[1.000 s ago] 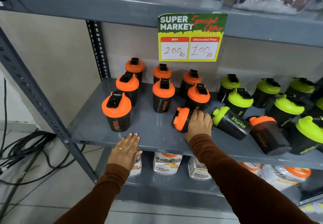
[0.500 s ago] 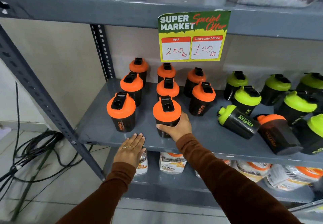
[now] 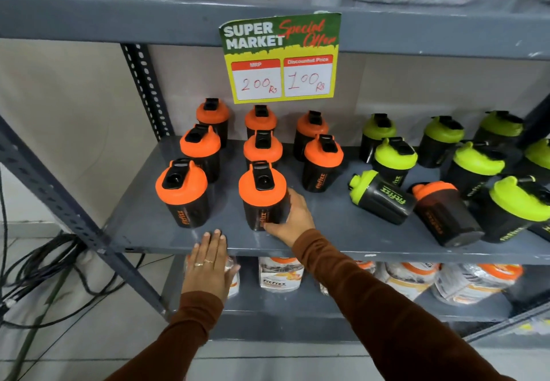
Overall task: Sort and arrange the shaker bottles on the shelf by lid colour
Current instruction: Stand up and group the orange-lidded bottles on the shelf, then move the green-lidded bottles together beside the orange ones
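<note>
Black shaker bottles stand on a grey shelf (image 3: pixel 327 241). Several orange-lidded ones form rows on the left, several green-lidded ones stand on the right. My right hand (image 3: pixel 293 217) wraps the front-middle orange-lidded bottle (image 3: pixel 262 194), which stands upright next to another orange-lidded bottle (image 3: pixel 183 191). My left hand (image 3: pixel 208 264) lies flat with fingertips on the shelf's front edge, holding nothing. A green-lidded bottle (image 3: pixel 381 196) lies on its side, and an orange-lidded bottle (image 3: pixel 446 212) lies tilted among the green ones.
A price sign (image 3: pixel 281 58) hangs from the upper shelf. Bagged packets (image 3: pixel 281 273) fill the lower shelf. Slotted metal uprights (image 3: pixel 147 89) frame the left side. Black cables (image 3: pixel 35 273) trail on the floor at the left.
My right hand took the orange-lidded bottle that lay on its side, moved it left and stood it upright in the front row. The left hand stayed on the shelf edge.
</note>
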A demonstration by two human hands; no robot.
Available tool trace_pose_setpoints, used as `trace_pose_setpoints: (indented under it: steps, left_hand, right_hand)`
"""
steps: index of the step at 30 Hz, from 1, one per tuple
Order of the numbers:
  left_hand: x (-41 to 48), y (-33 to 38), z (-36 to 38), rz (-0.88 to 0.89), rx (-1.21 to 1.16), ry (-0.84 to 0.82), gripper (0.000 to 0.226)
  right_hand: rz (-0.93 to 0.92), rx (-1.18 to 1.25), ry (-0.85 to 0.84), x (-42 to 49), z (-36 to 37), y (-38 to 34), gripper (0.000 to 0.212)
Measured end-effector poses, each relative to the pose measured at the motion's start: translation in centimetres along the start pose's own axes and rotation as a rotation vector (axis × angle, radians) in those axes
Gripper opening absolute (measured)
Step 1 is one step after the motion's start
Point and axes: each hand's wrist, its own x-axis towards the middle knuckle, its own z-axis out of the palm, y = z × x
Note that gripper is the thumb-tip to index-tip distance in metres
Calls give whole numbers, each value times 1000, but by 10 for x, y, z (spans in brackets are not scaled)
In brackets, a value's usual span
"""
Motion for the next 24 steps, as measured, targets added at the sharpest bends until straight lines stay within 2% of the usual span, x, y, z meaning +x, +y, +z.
trace_pose_setpoints:
  steps: [4, 7, 11, 13, 15, 17, 21, 24]
  left_hand:
    - [-16, 41, 12, 55, -22, 24, 66]
    - [-10, 73, 19, 215, 37, 95, 60]
    - [18, 119, 14, 359, 23, 48, 54]
    - [34, 137, 13, 365, -5, -22, 61]
    - [45, 151, 18, 357, -18, -49, 73]
    - [48, 162, 20, 324, -27, -41, 79]
    - [50, 164, 26, 266, -27, -43, 80]
    - [50, 163, 26, 247, -52, -40, 80]
  right_hand:
    - [-35, -86, 56, -6, -36, 15, 72]
    - [-79, -203, 192, -9, -71, 28, 56]
    - [-95, -376, 427, -13, -117, 53, 44]
    - [-90, -494, 546, -16, -140, 65, 38]
    - [-78, -568, 626, -21, -162, 77, 43]
    - [-76, -562, 590, -23, -178, 84, 49]
    - [-53, -571, 261, -14, -190, 82, 67]
    - [-23, -701, 125, -2, -183, 82, 79]
